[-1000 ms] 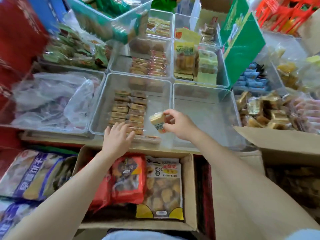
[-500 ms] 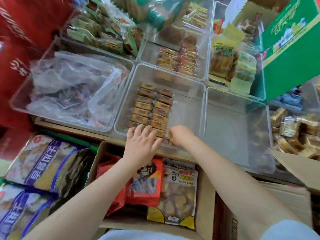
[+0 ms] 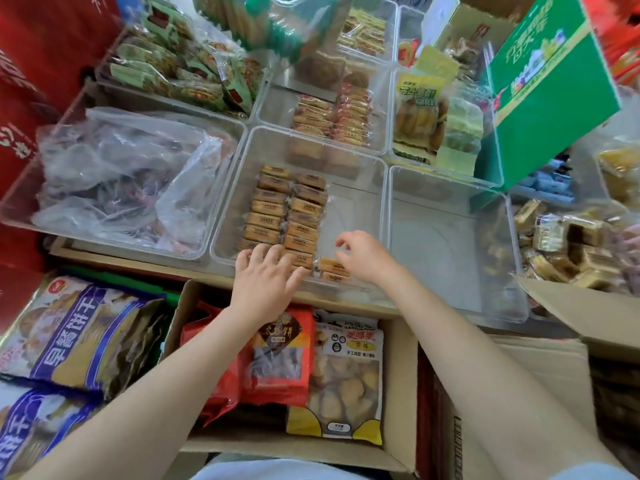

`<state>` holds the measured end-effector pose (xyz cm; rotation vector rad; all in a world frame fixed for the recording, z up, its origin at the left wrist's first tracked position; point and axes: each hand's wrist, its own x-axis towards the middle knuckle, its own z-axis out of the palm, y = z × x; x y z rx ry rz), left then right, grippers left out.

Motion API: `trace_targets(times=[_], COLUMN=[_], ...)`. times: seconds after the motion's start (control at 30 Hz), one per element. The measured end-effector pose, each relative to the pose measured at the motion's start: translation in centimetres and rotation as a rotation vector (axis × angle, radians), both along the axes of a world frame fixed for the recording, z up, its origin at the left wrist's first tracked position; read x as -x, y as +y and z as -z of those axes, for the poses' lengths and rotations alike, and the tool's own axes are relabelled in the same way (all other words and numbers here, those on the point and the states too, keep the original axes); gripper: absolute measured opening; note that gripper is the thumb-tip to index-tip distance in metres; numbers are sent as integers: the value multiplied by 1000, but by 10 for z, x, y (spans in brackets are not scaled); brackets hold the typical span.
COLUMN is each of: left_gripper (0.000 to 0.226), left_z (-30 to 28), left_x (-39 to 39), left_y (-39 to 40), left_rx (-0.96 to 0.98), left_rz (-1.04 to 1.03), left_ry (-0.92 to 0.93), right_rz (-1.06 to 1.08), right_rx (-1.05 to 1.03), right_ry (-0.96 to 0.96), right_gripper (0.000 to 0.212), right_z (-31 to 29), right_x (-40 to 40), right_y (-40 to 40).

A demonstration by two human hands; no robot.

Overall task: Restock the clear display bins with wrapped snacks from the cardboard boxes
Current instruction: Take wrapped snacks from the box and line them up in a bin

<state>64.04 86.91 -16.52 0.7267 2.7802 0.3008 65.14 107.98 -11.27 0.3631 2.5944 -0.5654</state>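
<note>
clear display bin (image 3: 363, 188), centre: wrapped snacks (image 3: 287, 216) in two neat rows for display, third row begun at near wall; left hand (image 3: 266, 277) fingers spread flat steadying rows, right hand (image 3: 360, 258) fingers loosely curled, empty, above newest piece (image 3: 332, 266).

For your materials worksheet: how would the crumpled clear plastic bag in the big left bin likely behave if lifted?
The crumpled clear plastic bag looks thin and creased, so it would probably sag floppily. Its glossy film may be slippery. The dark contents inside would likely shift and bunch downward.
</note>
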Motion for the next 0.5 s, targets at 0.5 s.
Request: trace_targets(times=[0.5], left_gripper=[67], left_z=[-124], left_x=[-234], left_y=[187], left_rx=[-588], left_rz=[155], left_ry=[-227], right_rz=[436], right_rx=[156], right_ry=[868], right_gripper=[17], right_z=[-137], right_x=[-283], right_y=[143])
